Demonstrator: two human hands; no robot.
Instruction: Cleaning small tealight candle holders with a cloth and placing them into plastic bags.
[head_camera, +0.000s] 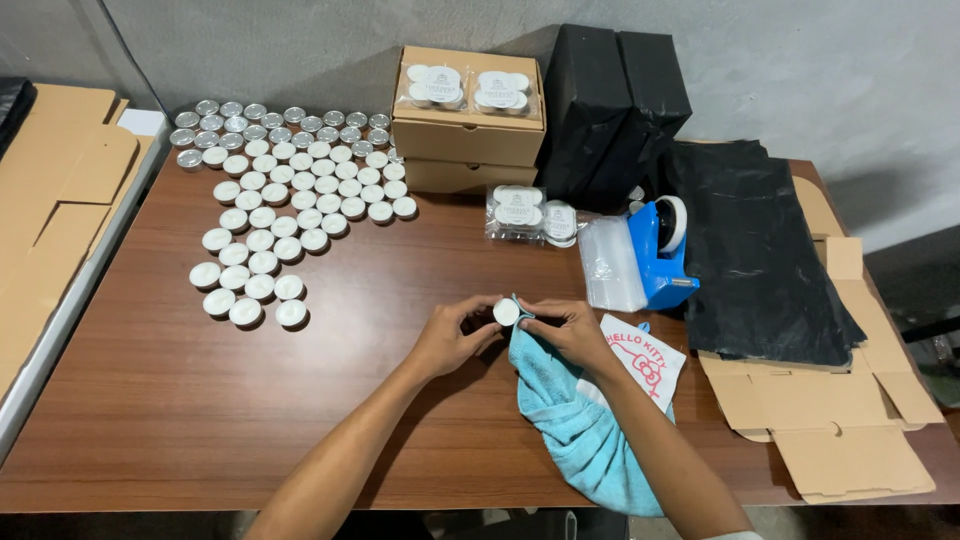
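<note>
My left hand pinches a small white tealight candle by its edge, just above the brown table. My right hand meets it from the other side, fingers closed on a fold of a light blue towel that touches the candle. The towel trails down under my right forearm toward the table's near edge.
Several white and silver tealights lie in rows at the far left. Behind are stacked cardboard boxes, clear packs of candles, a blue tape dispenser, clear bags, black bags and flat cardboard.
</note>
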